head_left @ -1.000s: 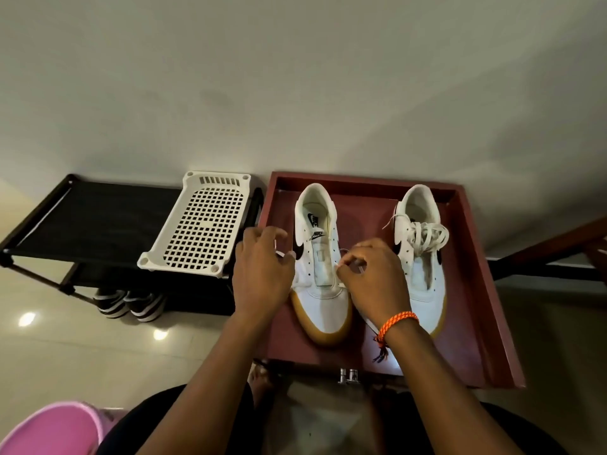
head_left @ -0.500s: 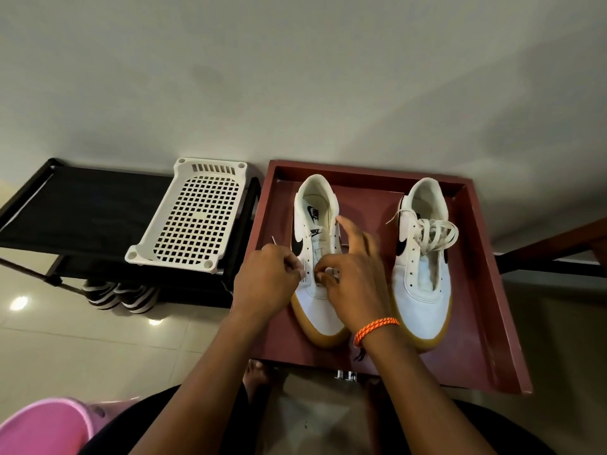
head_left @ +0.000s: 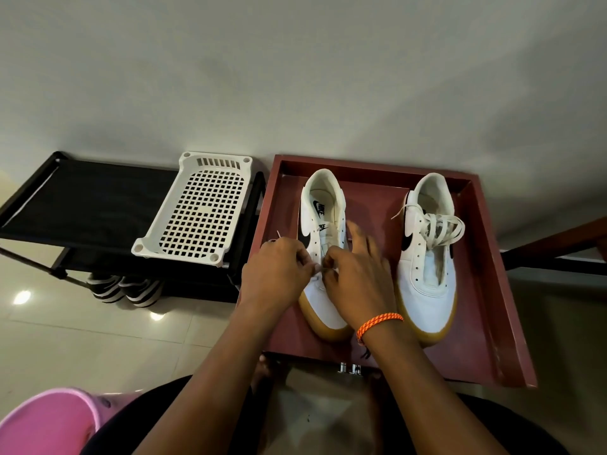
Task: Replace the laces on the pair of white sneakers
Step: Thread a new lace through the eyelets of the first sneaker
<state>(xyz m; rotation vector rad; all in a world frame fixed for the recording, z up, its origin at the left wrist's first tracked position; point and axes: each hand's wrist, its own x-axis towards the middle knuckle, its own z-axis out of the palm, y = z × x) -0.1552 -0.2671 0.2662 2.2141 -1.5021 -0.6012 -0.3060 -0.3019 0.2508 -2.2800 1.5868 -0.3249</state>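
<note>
Pair of white sneakers side by side in a dark red tray (head_left: 505,323), heels toward the wall, gum-coloured toes toward the viewer. Left sneaker (head_left: 323,221) with bare upper eyelets and a white lace (head_left: 316,278) at the lowest eyelets only. Left hand (head_left: 276,274) at the sneaker's left edge, fingers curled and pinching the lace, a thin lace end (head_left: 278,234) projecting above the knuckles. Right hand (head_left: 359,277) over the sneaker's forefoot, thumb and forefinger pinched together at the lace just beside the left fingertips, remaining fingers extended and blurred; orange braided wristband (head_left: 379,323) on the right wrist. Right sneaker (head_left: 427,274) untouched, well apart from both hands, with a loose bundle of off-white lace (head_left: 441,226) across its upper eyelets and lower eyelets bare. White perforated plastic basket (head_left: 197,218) on a black rack (head_left: 82,205) left of the tray; striped footwear (head_left: 128,290) on the tiled floor beneath the rack; pink object (head_left: 46,421) at lower left
</note>
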